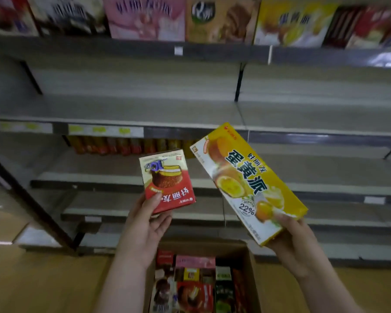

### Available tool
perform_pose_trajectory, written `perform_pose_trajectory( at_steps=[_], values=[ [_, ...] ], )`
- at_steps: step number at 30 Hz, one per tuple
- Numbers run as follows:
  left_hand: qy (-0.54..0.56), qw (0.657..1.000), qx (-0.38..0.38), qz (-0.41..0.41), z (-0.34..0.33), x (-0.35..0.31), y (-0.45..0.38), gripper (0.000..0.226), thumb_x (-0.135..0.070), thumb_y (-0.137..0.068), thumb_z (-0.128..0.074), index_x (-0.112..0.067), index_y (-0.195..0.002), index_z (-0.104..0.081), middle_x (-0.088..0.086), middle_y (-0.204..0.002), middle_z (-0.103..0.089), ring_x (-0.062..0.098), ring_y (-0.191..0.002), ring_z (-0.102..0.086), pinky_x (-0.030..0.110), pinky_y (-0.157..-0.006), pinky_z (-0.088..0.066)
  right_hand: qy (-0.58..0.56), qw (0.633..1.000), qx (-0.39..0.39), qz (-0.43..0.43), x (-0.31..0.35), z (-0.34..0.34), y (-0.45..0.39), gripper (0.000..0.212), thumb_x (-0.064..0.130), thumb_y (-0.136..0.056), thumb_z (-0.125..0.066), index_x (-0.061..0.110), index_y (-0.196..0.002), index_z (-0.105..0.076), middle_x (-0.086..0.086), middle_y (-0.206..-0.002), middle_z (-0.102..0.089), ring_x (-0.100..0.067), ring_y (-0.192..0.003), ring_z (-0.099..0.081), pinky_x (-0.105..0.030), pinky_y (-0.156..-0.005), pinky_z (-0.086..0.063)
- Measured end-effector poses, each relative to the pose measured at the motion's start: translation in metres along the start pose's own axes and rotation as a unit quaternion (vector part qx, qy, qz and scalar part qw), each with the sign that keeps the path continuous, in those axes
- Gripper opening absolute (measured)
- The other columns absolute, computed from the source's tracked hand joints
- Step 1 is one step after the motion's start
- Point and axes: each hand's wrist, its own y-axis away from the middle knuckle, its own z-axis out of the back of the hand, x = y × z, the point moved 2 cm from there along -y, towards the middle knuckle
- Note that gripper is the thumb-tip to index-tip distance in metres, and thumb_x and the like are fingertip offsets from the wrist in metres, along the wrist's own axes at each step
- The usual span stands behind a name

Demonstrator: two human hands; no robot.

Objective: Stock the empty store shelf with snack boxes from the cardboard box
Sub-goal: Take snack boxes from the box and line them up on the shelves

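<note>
Gripping one carton in each hand, a store worker lifts snack boxes out of an open brown cardboard box (250,263) on the floor at six o'clock. Her left hand (145,227) pinches the lower end of a small red-and-cream chocolate pie box (166,180), thumb pressed on the printed face, fingers curled behind. Her right hand (291,236) clasps the lower right corner of a long yellow-and-white egg-yolk pie box (246,179), fingers wrapped under the edge.

Both cartons hang in the air in front of the bare grey metal shelf (127,109), which runs across the scene at twelve o'clock; neither touches it. The red box stands nearly upright, its long axis running from six to twelve o'clock with a slight lean, its lettering upside down to the viewer. The yellow box lies on a slant, long axis from roughly ten o'clock down to four o'clock, its far end pointing up toward the shelf lip.

Risk sits chiefly with the yellow carton: held by one corner only, its length could lever it out of the fingers, or its leading end could catch the shelf's front rail (190,128) on the way in. The red box, if set down as held, would face customers inverted. More cartons wait in the cardboard box below.
</note>
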Motion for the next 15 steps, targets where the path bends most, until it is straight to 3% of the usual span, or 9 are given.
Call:
perform_pose_trajectory(
  at_steps=[6,10,13,14,15],
  values=[
    [0.003,0.998,0.044,-0.044,-0.054,-0.046,0.012,0.046,-0.031,-0.069,-0.071,-0.023,-0.113,-0.059,0.01,-0.112,-0.068,0.027,-0.103,-0.064,0.038,-0.092,-0.048,0.014,0.997,0.049,0.065,0.061,-0.032,0.017,0.058,0.008,-0.074,-0.057,0.008,-0.131,-0.051,-0.019,-0.113,-0.069,-0.034,-0.088,-0.072,-0.047,-0.059,-0.057],
    [0.003,0.991,0.085,-0.1,-0.088,-0.087,0.024,0.05,-0.032,-0.072,-0.071,-0.022,-0.119,-0.058,0.01,-0.112,-0.069,0.027,-0.104,-0.064,0.037,-0.087,-0.049,-0.015,0.992,0.069,0.1,0.098,-0.063,0.025,0.054,0.01,-0.076,-0.06,0.006,-0.129,-0.055,-0.02,-0.115,-0.068,-0.036,-0.097,-0.069,-0.048,-0.066,-0.057],
    [0.011,0.986,0.101,-0.132,-0.109,-0.117,0.038,0.047,-0.034,-0.07,-0.071,-0.023,-0.114,-0.059,0.007,-0.107,-0.07,0.025,-0.099,-0.066,0.037,-0.087,-0.049,-0.04,0.993,0.052,0.096,0.121,-0.09,0.032,0.08,0.025,-0.055,-0.085,0.006,-0.127,-0.058,-0.02,-0.114,-0.069,-0.039,-0.103,-0.063,-0.055,-0.084,-0.045],
    [0.014,0.985,0.105,-0.137,-0.115,-0.125,0.043,0.048,-0.035,-0.069,-0.071,-0.024,-0.114,-0.058,0.007,-0.108,-0.07,0.025,-0.1,-0.065,0.037,-0.086,-0.048,-0.058,0.993,0.056,0.089,0.127,-0.095,0.034,0.077,0.026,-0.055,-0.085,0.006,-0.125,-0.058,-0.019,-0.111,-0.07,-0.039,-0.1,-0.064,-0.057,-0.088,-0.041],
    [0.013,0.984,0.109,-0.142,-0.121,-0.133,0.047,0.048,-0.035,-0.069,-0.071,-0.024,-0.114,-0.058,0.007,-0.109,-0.069,0.025,-0.101,-0.065,0.037,-0.086,-0.048,-0.07,0.992,0.058,0.086,0.135,-0.101,0.037,0.063,0.024,-0.066,-0.078,0.006,-0.123,-0.058,-0.018,-0.107,-0.072,-0.038,-0.095,-0.067,-0.059,-0.091,-0.041]
  ],
)
